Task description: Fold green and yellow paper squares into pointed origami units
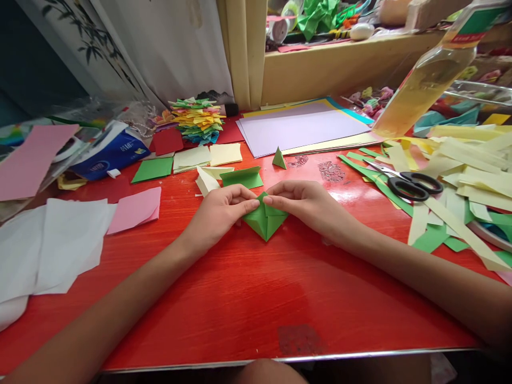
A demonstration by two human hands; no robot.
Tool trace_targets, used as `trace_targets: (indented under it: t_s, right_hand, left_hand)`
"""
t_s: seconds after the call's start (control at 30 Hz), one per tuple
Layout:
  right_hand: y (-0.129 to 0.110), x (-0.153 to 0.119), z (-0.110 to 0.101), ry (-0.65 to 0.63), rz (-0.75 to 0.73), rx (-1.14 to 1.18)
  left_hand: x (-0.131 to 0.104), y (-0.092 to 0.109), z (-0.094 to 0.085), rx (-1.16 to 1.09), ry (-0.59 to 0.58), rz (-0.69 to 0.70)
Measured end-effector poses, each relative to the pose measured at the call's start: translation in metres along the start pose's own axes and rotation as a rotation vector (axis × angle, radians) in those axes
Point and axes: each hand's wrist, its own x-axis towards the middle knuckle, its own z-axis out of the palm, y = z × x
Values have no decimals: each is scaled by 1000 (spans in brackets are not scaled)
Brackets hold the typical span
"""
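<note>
A partly folded piece of green paper (266, 223) is held just over the red table, its lower corner pointing toward me. My left hand (224, 210) pinches its upper left side between thumb and fingers. Opposite it, my right hand (306, 205) pinches the upper right side, with the two thumbs close together near the top corner. Right behind my hands lies a creased green paper (242, 177), beside a folded cream paper piece (208, 181). A small green folded triangle (279, 158) stands a little farther back.
Black-handled scissors (414, 185) rest on cut paper strips (472, 176) at the right. A tilted-looking bottle (426, 85) stands behind them. Purple sheets (296, 128) and a stack of folded paper pieces (198, 122) are at the back. White sheets (72, 240) and pink paper (136, 209) lie left.
</note>
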Motion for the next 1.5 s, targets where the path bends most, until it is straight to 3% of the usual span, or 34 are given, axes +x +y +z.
trace_targets:
  t_s: [0.27, 0.57, 0.83, 1.07, 1.33, 1.5]
  right_hand:
    - [3, 1, -3, -92, -60, -148]
    - [2, 1, -1, -10, -3, 15]
    - [-3, 6, -6, -156, 160, 189]
    - [0, 8, -6, -63, 152, 245]
    - [5, 8, -8, -48, 97, 322]
    - [3, 7, -7, -71, 86, 288]
  left_hand:
    - [-3, 3, 0, 124, -25, 106]
    - [0, 0, -3, -26, -71, 12]
    - [0, -1, -4, -73, 93, 57]
    - [2, 3, -4, -184, 17, 105]
    - [1, 4, -5, -216, -36, 127]
    - [1, 1, -4, -154, -4, 135]
